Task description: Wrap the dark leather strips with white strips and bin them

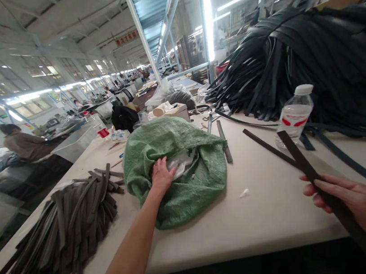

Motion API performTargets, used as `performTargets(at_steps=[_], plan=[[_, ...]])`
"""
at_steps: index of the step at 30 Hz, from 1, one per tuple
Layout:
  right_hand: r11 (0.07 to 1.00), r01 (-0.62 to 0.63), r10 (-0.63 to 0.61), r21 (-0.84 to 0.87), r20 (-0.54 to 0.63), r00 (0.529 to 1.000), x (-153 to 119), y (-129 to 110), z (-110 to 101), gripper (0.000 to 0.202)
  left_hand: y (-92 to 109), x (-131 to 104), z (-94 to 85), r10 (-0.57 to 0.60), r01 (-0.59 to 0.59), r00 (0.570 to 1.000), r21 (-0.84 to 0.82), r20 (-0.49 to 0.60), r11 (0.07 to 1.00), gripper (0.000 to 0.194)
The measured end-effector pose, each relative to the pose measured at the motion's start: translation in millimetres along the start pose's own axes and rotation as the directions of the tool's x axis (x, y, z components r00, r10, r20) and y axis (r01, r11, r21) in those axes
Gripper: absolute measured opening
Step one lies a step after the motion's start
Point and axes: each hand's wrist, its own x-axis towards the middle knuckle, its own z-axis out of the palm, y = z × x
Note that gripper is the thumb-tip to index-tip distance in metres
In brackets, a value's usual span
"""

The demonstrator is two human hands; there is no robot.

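A green woven sack [192,203] lies on the table, its mouth open over clear plastic bags [184,164]. My left hand [162,175] rests at the left edge of that mouth, fingers apart and touching the sack and the plastic. At the right, my right hand [344,196] holds dark strips [294,151] between thumb and fingers; their far ends spread into a V, and the near end hangs past the table edge. A pile of dark brown strips [68,221] lies left of the sack.
A water bottle [294,114] stands just beyond the held strips. A large heap of black strips [322,58] fills the back right. Behind the sack are a box [179,111] and plastic bags. A person [23,143] sits at the far left.
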Motion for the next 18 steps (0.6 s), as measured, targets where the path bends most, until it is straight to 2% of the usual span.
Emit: performTargets(at_steps=[1, 3, 6, 8, 12, 14, 16, 18], plan=[[0.996, -0.068, 0.065, 0.060, 0.048, 0.997, -2.9, 5.3, -1.1, 0.032, -0.1, 0.4, -0.3, 0.010, -0.009, 1.000, 0.028, -0.013, 1.000, 0.061], [0.973, -0.171, 0.157, 0.157, 0.096, 0.983, -7.0, 12.8, -1.2, 0.033, 2.7, -0.3, -1.3, 0.104, -0.100, 0.993, 0.079, -0.052, 0.992, 0.063], [0.968, -0.178, 0.168, 0.175, 0.070, 0.983, -10.2, 17.5, 1.5, 0.032, 5.8, -3.3, -5.4, 0.293, -0.283, 0.954, 0.128, -0.064, 0.950, 0.040], [0.974, -0.153, 0.144, 0.168, 0.069, 0.987, -10.9, 18.6, 3.0, 0.032, 3.3, -4.6, -8.4, 0.345, -0.339, 0.938, 0.143, -0.019, 0.930, 0.023], [0.980, -0.119, 0.105, 0.159, 0.092, 0.990, -9.7, 22.6, 2.9, 0.031, -9.1, -1.9, -9.3, 0.342, -0.340, 0.939, 0.185, 0.019, 0.922, 0.025], [0.981, -0.111, 0.097, 0.158, 0.092, 0.991, -8.5, 25.5, 1.9, 0.030, -13.3, 1.3, -8.0, 0.324, -0.320, 0.946, 0.202, 0.014, 0.926, 0.019], [0.983, -0.099, 0.086, 0.157, 0.090, 0.992, -7.6, 28.3, 0.7, 0.029, -13.7, 3.7, -7.8, 0.317, -0.312, 0.948, 0.201, 0.008, 0.929, 0.013], [0.983, -0.095, 0.081, 0.158, 0.094, 0.992, -6.7, 30.6, -0.4, 0.030, -10.5, 3.5, -10.1, 0.320, -0.313, 0.947, 0.189, -0.009, 0.931, 0.017]])
